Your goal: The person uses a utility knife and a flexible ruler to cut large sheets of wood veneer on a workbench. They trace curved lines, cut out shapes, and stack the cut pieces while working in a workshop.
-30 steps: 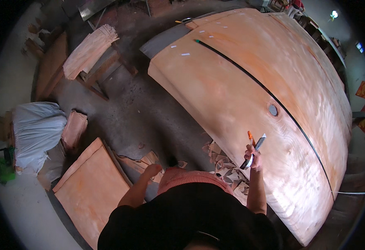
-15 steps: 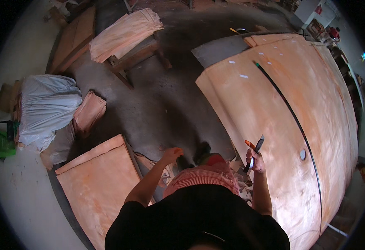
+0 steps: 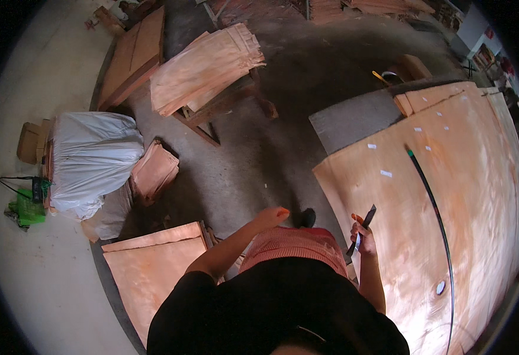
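Observation:
My right hand is closed around a dark, flat knife-like tool with a slanted tip, held upright beside the edge of a large wood veneer sheet. A small white strip shows by its fingers; what it is I cannot make out. My left hand hovers in front of my waist, fingers curled together, with nothing visible in it. Orange covers the fingertips of both hands. Along the veneer lies a long thin black rod with a green end, and several white paper pieces dot the surface.
Another veneer stack lies at my near left. Beyond it are a white-covered bundle, folded veneer and a green bag. Farther off, a wooden stand bears a veneer pile. A grey board projects beyond the large sheet.
My view has shifted, so the surroundings sit lower and farther right. My left hand has come inward across my waist. The right hand still grips the dark tool.

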{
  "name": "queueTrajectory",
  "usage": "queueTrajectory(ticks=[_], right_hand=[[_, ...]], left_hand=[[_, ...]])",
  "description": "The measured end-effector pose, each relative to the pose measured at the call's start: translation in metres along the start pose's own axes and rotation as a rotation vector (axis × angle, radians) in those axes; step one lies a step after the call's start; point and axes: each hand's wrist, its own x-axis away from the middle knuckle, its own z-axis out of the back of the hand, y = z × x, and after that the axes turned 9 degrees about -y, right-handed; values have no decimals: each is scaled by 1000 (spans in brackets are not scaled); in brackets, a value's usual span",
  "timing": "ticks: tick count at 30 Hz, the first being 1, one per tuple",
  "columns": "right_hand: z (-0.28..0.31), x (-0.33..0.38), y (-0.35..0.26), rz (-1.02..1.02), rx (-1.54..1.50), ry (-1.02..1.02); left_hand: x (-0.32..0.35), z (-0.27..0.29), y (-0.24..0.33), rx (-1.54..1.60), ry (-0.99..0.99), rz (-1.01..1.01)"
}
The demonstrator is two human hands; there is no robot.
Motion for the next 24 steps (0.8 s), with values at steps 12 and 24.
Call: queueTrajectory(ticks=[12, 24], right_hand=[[-42, -7, 27, 135, 13, 605], [-59, -99, 139, 540, 143, 1138]], left_hand=[[-115, 79, 68, -185, -295, -361], [-173, 49, 79, -797, -387, -1078]])
